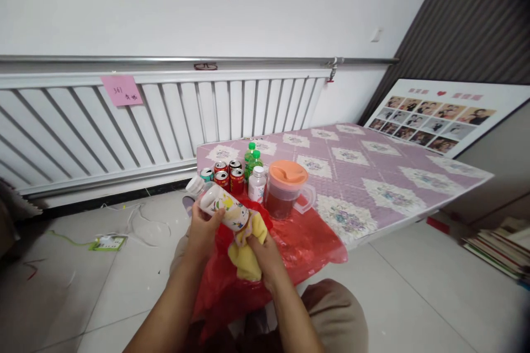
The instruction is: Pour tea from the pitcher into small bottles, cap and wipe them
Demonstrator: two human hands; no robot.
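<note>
1. Bottle with a fruit-print label, held just left of the middle of the frame, lies tilted in the air: its white cap points to the upper left and its base to the lower right.
2. Left hand, left of the lower centre, is gripping the bottle around its upper part, the thumb lying across the label.
3. Right hand, at the lower centre, is closed on a yellow cloth, which touches the base end of the bottle and hangs down below it.
4. Behind the bottle, near the centre of the frame, stand several drink cans, mostly red with one teal, and beside them two green-capped bottles.
5. Just right of the cans, a smaller white-capped bottle stands upright next to a clear pitcher with an orange lid and dark reddish contents.
6. Red plastic sheeting spreads across the lower centre, over the near edge of a floral-covered surface reaching to the right.
7. A white radiator bearing a pink note fills the left background; a photo board leans at the upper right.
</note>
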